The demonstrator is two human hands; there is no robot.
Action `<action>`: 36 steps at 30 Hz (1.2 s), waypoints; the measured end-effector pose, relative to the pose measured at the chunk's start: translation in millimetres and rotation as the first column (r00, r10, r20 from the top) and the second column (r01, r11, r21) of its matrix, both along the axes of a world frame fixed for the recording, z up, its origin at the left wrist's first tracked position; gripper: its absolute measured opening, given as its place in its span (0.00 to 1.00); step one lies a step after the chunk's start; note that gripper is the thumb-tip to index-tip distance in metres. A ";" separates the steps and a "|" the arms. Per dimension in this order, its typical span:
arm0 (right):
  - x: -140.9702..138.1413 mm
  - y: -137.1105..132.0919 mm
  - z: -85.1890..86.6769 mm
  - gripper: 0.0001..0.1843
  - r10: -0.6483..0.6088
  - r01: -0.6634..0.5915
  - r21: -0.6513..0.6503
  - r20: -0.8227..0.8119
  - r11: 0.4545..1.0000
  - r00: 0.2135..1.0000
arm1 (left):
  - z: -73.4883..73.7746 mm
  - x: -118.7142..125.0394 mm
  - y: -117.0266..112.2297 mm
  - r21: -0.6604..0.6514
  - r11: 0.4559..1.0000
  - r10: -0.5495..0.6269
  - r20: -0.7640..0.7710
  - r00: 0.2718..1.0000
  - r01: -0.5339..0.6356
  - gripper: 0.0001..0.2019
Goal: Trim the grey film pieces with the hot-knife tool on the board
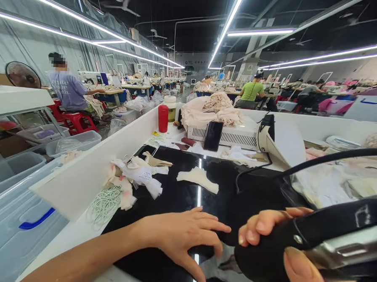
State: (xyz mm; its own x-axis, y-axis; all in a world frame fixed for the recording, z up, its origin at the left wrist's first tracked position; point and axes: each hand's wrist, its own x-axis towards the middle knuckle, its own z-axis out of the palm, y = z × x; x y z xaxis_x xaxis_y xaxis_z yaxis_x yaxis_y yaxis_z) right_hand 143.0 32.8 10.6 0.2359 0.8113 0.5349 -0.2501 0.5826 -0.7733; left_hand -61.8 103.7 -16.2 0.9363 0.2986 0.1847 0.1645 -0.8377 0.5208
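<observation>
My left hand [191, 233] hovers over or rests on the glossy black tabletop [157, 257]; which of these I cannot tell. Its fingers are spread and hold nothing. At the right, my right hand [299, 252] is wrapped round a bulky black handheld tool [355, 217] with a silvery metal part; its exact kind does not show. A pale, partly see-through piece [232, 276] lies below the tool's rounded end, between the hands. Beyond my left fingers lies a cream cut fabric piece [198, 179].
White fabric pieces [145, 174] and pale green cord [106, 202] lie at the left. Farther back stand a phone [213, 136], a red container [162, 118] and a white vented box [239, 129] under piled fabric. A black cable [339, 159] arches at the right. People sit at sewing tables beyond.
</observation>
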 end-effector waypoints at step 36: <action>5.1 8.1 13.6 0.18 -0.241 0.241 0.021 0.020 0.970 0.970 | 2.2 19.5 -37.1 -0.046 0.971 0.232 -0.042 0.972 -0.234 0.38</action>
State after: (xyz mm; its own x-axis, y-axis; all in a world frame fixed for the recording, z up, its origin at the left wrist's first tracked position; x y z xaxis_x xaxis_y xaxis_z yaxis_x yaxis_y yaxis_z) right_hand 148.1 40.9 24.3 0.4112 0.7219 0.5566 -0.0836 0.6379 -0.7656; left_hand -42.3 66.6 -14.0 0.8458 0.5172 0.1309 0.3716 -0.7471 0.5511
